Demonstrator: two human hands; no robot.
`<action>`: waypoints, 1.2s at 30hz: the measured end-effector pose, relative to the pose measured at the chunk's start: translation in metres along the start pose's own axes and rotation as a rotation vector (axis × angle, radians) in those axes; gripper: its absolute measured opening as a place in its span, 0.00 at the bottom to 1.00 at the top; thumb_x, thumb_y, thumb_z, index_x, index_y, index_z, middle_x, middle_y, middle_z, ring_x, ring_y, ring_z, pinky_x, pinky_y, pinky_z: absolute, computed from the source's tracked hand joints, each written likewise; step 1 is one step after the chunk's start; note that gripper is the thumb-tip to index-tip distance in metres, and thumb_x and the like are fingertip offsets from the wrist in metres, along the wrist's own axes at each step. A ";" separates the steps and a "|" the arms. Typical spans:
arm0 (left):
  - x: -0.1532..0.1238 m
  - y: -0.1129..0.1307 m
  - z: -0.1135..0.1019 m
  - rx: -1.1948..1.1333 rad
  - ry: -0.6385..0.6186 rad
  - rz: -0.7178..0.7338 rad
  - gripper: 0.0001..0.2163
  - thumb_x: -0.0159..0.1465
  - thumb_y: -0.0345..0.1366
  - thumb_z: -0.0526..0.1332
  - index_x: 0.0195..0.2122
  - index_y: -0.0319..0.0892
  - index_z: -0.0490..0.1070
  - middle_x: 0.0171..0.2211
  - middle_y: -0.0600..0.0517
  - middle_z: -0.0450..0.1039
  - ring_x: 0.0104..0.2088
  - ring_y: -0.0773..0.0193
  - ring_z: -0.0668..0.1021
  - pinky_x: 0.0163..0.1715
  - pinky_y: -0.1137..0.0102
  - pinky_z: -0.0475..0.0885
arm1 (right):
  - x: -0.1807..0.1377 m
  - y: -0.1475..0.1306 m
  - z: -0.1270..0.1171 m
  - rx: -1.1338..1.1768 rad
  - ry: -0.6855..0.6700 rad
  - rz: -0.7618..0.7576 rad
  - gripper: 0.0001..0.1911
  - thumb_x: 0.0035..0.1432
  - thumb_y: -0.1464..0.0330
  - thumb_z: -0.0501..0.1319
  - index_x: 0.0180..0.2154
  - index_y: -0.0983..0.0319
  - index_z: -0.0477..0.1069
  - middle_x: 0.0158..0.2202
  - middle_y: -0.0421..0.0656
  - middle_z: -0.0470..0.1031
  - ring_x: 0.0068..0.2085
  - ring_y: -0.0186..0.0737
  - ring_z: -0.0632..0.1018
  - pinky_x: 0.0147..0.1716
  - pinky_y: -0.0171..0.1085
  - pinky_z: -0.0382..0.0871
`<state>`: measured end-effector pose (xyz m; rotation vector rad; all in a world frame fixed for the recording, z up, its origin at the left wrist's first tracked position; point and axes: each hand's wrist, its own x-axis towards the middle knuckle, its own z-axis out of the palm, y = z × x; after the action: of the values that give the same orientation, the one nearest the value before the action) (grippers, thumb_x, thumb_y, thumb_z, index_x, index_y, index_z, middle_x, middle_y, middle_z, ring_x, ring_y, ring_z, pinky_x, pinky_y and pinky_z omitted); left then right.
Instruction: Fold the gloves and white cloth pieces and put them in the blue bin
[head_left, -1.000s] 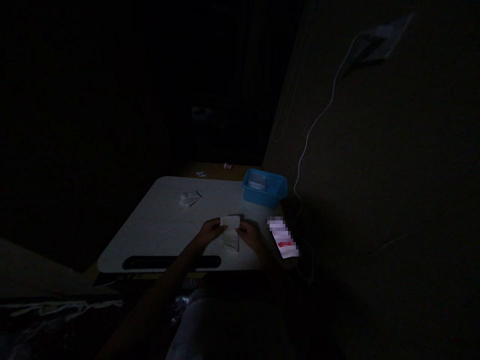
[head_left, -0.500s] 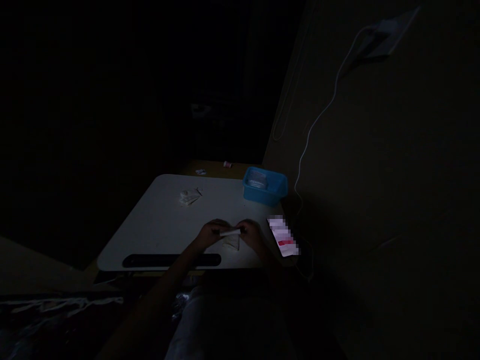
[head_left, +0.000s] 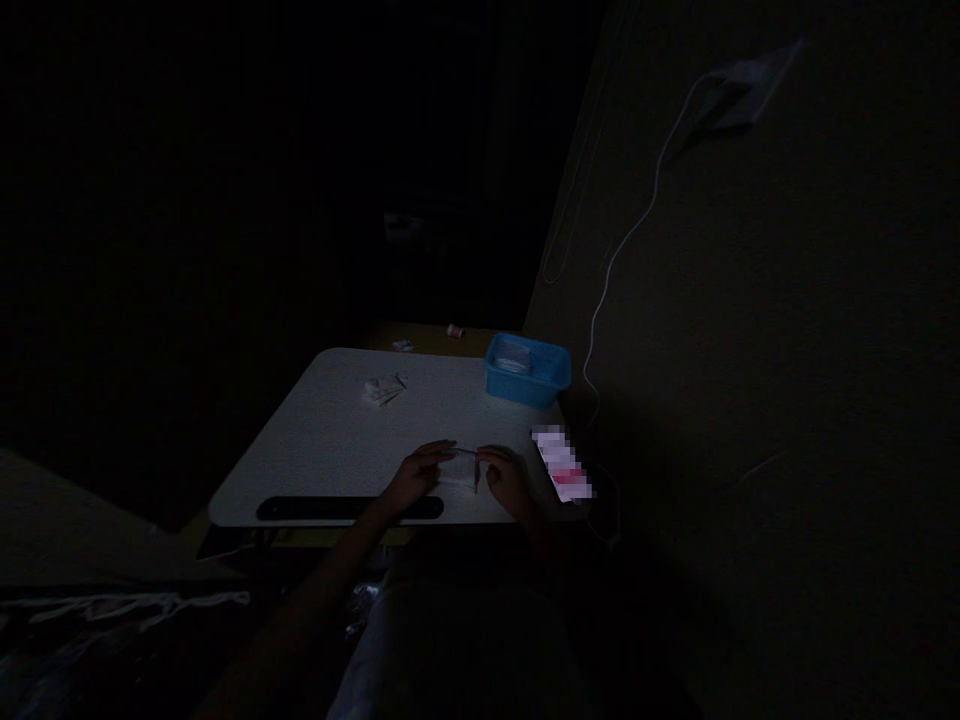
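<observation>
The room is very dark. On a small white table (head_left: pixel 322 450), my left hand (head_left: pixel 417 476) and my right hand (head_left: pixel 505 478) rest close together at the near edge. Between them lies a small pale folded piece of paper or cloth (head_left: pixel 459 470). Both hands pinch its upper edge against the tabletop with the fingers curled. A second small pile of pale folded pieces (head_left: pixel 381 390) lies farther back on the table.
A blue plastic tub (head_left: pixel 527 371) stands at the table's back right. A lit phone (head_left: pixel 562 465) lies to the right of my hands. A white cable (head_left: pixel 622 240) runs down the wall from a socket. A dark slot (head_left: pixel 349 507) runs along the table's near edge.
The raised top flap of the pale piece has come down flat. Both hands have lowered with it onto the table.
</observation>
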<state>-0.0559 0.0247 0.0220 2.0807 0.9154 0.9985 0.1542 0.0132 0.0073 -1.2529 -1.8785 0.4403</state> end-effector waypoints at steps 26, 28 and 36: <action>-0.011 0.005 0.040 0.839 -0.231 -0.046 0.26 0.58 0.34 0.48 0.59 0.35 0.50 0.60 0.42 0.50 0.60 0.57 0.52 0.57 0.58 0.44 | -0.018 -0.050 0.023 -0.485 -0.151 -0.068 0.28 0.61 0.59 0.45 0.58 0.69 0.53 0.59 0.55 0.53 0.61 0.47 0.52 0.58 0.54 0.32; -0.011 0.007 0.041 0.853 -0.233 -0.056 0.26 0.59 0.35 0.47 0.59 0.36 0.50 0.60 0.42 0.50 0.60 0.57 0.53 0.57 0.58 0.44 | -0.019 -0.048 0.024 -0.514 -0.152 -0.072 0.28 0.61 0.59 0.45 0.57 0.70 0.53 0.59 0.55 0.53 0.61 0.47 0.51 0.58 0.54 0.33; -0.009 0.023 0.045 0.943 -0.166 -0.101 0.23 0.63 0.36 0.43 0.58 0.34 0.53 0.59 0.41 0.52 0.59 0.56 0.55 0.56 0.55 0.47 | -0.007 -0.030 0.025 -0.377 -0.121 0.056 0.24 0.63 0.66 0.37 0.54 0.67 0.59 0.56 0.50 0.60 0.58 0.39 0.59 0.55 0.44 0.54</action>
<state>-0.0158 -0.0065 0.0137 2.7584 1.5796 0.3195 0.1182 -0.0026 0.0094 -1.5566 -2.0994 0.1985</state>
